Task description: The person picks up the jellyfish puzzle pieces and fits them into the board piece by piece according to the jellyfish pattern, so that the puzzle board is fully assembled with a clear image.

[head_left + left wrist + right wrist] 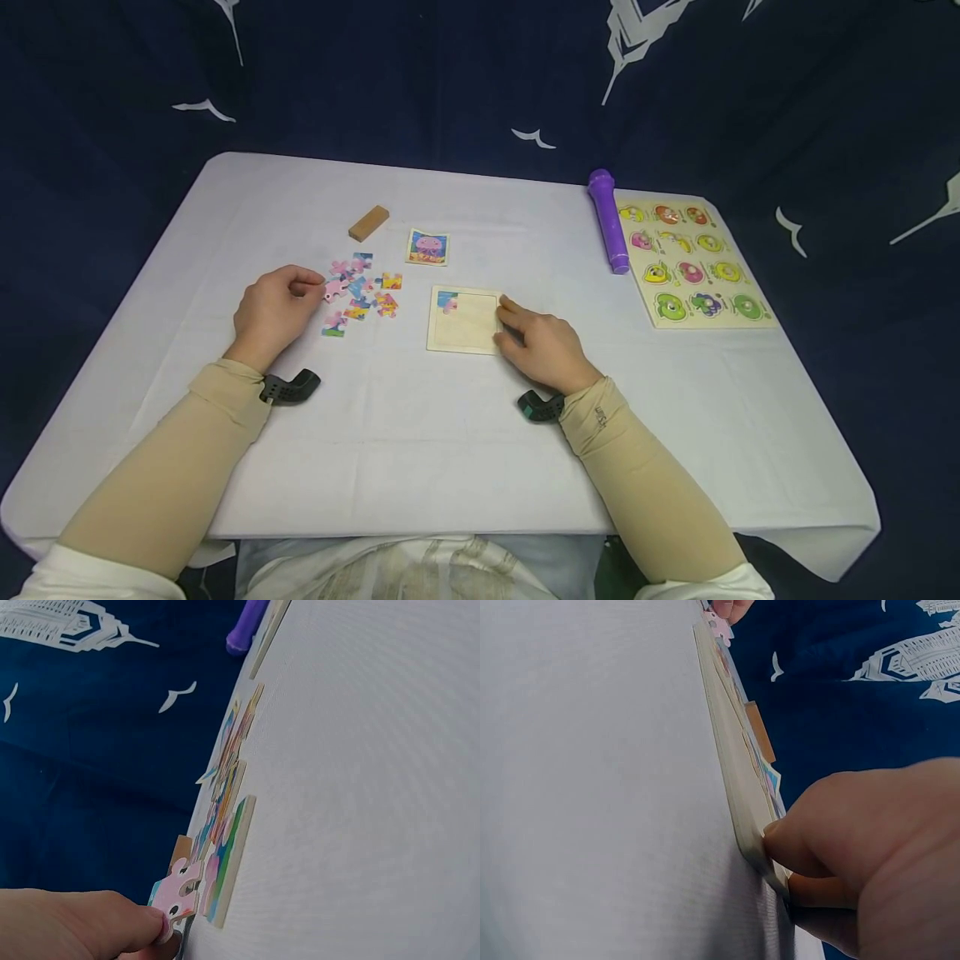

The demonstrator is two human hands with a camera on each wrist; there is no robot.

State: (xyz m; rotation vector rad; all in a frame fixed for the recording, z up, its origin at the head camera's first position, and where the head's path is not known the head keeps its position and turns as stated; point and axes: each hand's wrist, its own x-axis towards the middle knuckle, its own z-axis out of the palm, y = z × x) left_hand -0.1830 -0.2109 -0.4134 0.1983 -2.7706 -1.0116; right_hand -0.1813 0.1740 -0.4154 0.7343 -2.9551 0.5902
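Observation:
My left hand [272, 315] pinches a pink jigsaw piece [178, 889] with a printed eye between thumb and fingers, at the left side of a loose group of puzzle pieces [387, 305]. The loose pieces are pink, blue, yellow and green. To their right lies a square, pale wooden puzzle tray [468, 335]. One blue and pink piece [447, 302] sits in the tray's far left corner. My right hand [546, 343] grips the tray's right edge, its thumb [784, 844] on the rim and the other fingers partly hidden.
Beyond the pieces are a brown wooden block [368, 223] and a small picture card [428, 247] with a pink figure. At the far right a purple microphone-shaped stick [608, 221] lies beside a fruit puzzle board [693, 267]. A white cloth covers the table [420, 467].

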